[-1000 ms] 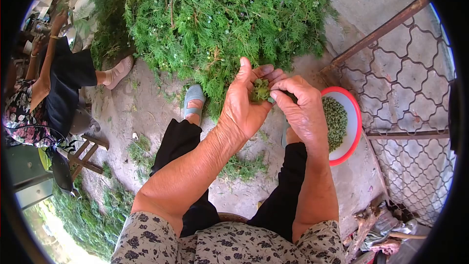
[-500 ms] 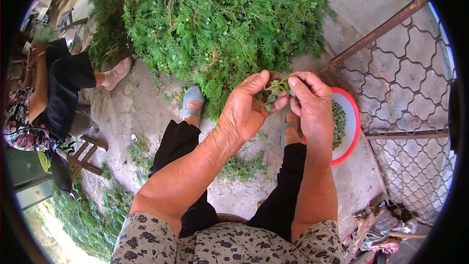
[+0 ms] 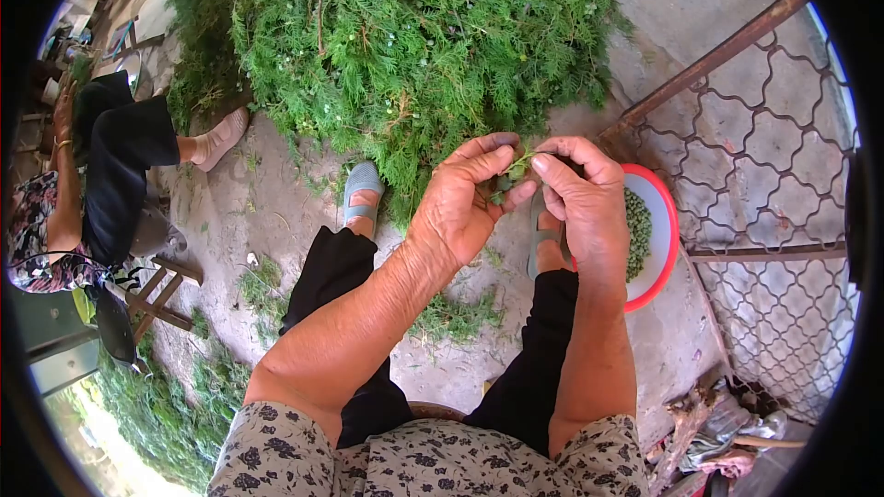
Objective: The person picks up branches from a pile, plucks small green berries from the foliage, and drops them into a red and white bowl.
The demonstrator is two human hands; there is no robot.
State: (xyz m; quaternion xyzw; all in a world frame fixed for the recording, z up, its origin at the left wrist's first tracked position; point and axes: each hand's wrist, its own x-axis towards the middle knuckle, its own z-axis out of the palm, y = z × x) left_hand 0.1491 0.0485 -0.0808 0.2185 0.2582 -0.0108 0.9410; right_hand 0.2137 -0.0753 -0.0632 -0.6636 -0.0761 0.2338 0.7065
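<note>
While your left fingers (image 3: 498, 158) are holding a sprig (image 3: 519, 167), your right fingers (image 3: 545, 166) are pinching and apparently picking it, next needing gentle tugs.

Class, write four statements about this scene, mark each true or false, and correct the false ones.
1. The left hand and right hand meet at a small green sprig. True.
2. The red-rimmed bowl is empty. False: it holds small green pieces.
3. A pile of green branches lies beyond the hands. True.
4. The wire mesh is left of the hands. False: it is to their right.
</note>
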